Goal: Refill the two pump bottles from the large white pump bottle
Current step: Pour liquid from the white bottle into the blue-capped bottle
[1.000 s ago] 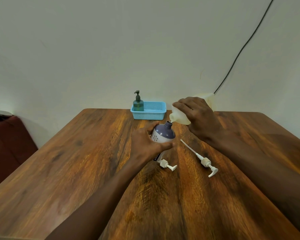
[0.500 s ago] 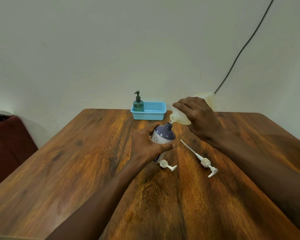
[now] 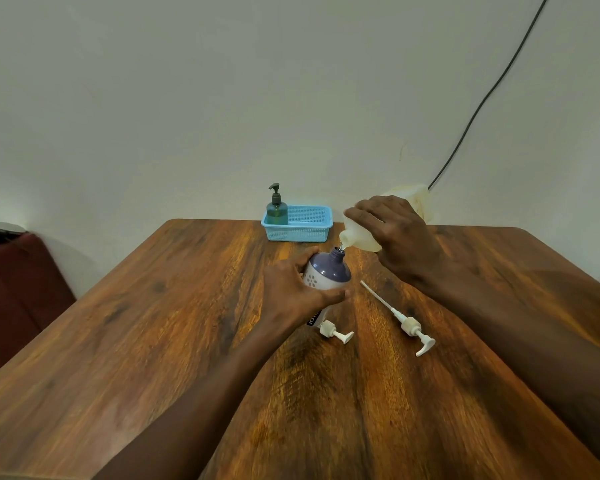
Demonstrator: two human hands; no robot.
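The right hand (image 3: 395,237) grips the large translucent-white plastic bottle (image 3: 364,233), tilted spout-down, its mouth just above the open neck of the purple-topped white bottle (image 3: 326,271) held upright below-left by the left hand (image 3: 291,292).

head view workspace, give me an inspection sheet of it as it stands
surface: brown wooden table, bare apart from the items below
job's things: large white plastic bottle tilted, spout at the open neck of the purple-topped white bottle; green pump bottle upright in the blue plastic basket
clutter: short white pump head and long-tubed white pump head lying loose
grippers: left hand grips the purple-topped bottle; right hand holds the white bottle
cables: black cable on the wall
surroundings: pale wall; dark red seat
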